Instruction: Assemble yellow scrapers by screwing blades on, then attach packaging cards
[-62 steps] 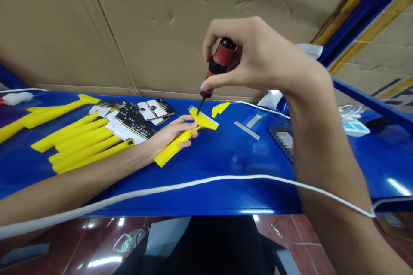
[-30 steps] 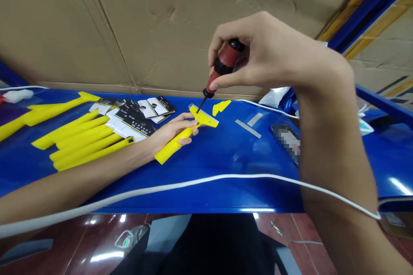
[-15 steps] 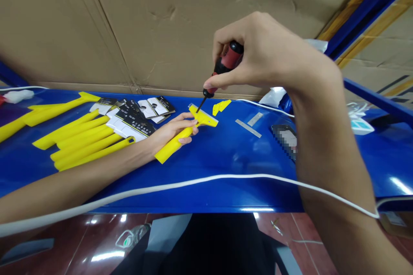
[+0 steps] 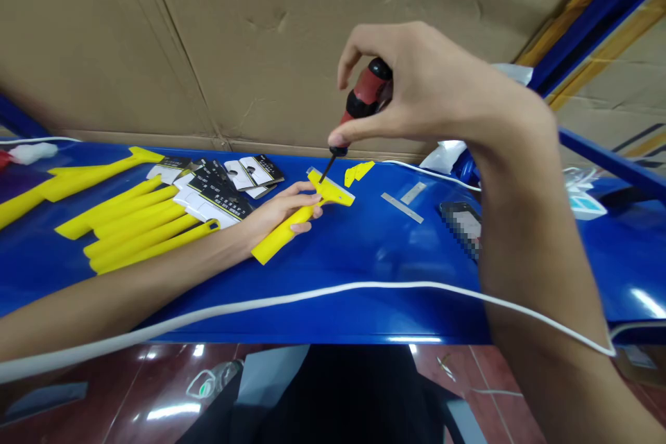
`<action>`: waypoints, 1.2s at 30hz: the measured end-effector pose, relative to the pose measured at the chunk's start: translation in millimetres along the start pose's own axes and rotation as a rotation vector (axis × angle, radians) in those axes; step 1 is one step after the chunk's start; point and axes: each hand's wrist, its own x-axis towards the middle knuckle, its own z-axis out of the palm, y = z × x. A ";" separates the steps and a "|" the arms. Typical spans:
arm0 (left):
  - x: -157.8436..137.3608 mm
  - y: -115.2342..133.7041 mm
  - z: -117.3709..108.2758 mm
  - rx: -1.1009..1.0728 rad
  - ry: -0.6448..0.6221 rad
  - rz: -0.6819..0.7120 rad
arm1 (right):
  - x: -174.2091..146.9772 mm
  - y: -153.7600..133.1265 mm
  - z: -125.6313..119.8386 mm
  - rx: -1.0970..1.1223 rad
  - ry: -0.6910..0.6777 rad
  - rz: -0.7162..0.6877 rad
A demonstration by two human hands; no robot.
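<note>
In the head view, the yellow scraper (image 4: 284,234) is held over the blue surface (image 4: 359,250), its wide head pointing away from the wearer. The left hand (image 4: 273,214) grasps it where handle meets head; whether the scraper touches the surface underneath is unclear. The right hand (image 4: 421,76) loosely grasps a red-and-black screwdriver (image 4: 359,108) above the scraper, thumb against the lower grip, foremost finger lifted clear; its other fingers are mostly hidden. The tip meets the left part of the scraper's head.

The step looks like turning a fastener there. To do it well, the shaft should stand square to the head, since a leaning driver could slip; light downward pressure and a fuller finger wrap before each twist should help. Bracing the scraper against the surface would resist the torque, with the left fingertips clear of the shaft.

Right of the scraper lie metal strips (image 4: 402,208); left, yellow handles (image 4: 143,236) and printed cards (image 4: 213,187).
</note>
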 end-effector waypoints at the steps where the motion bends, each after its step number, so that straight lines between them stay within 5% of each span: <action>1: -0.5 0.3 0.5 0.002 -0.001 0.002 | -1.1 0.3 -1.0 0.019 -0.026 -0.013; 4: -2.5 1.3 2.1 0.029 -0.016 0.006 | -3.6 -3.4 -2.9 0.137 -0.073 -0.050; 9: -4.0 2.6 3.2 0.071 -0.019 -0.019 | -0.2 -8.3 3.9 0.077 0.049 -0.044; 14: -2.0 2.3 3.9 0.013 0.021 -0.019 | -0.2 -3.8 3.7 0.058 -0.063 -0.105; 20: -1.4 2.3 2.0 0.006 -0.012 -0.022 | 1.0 -1.7 0.2 0.049 -0.001 -0.020; 36: -0.5 2.9 1.1 -0.028 0.010 -0.029 | 0.1 3.1 -6.4 -0.003 -0.109 -0.033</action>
